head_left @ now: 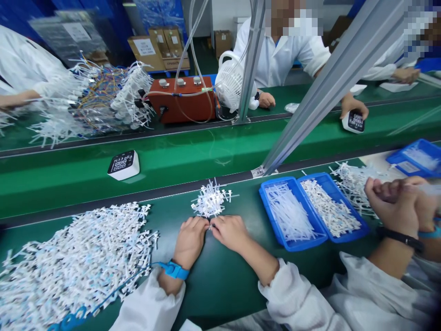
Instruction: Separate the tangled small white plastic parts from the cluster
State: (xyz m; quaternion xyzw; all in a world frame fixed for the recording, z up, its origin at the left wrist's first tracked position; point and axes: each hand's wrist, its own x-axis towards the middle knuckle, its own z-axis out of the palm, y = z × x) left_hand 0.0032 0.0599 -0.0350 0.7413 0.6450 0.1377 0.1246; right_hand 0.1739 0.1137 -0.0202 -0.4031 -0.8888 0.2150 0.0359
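- Pinching, that's what we see: our left hand [189, 239] and right hand [230, 232] meet fingertip to fingertip on the green table [220, 280], both curled nearly closed on a tiny white part [210, 226] between them, mostly hidden by the fingers.
- We keep the small pile [211, 201] just beyond our knuckles, touching distance, so pieces come easily.
- We've got the big heap [76, 257] spread at our left, beside the blue wrist strap [175, 270].
- We see blue trays [310, 211] at right keeping two kinds of parts apart.
- We share the bench: a neighbour's hands [399, 202] work close at right, fingers bunched.
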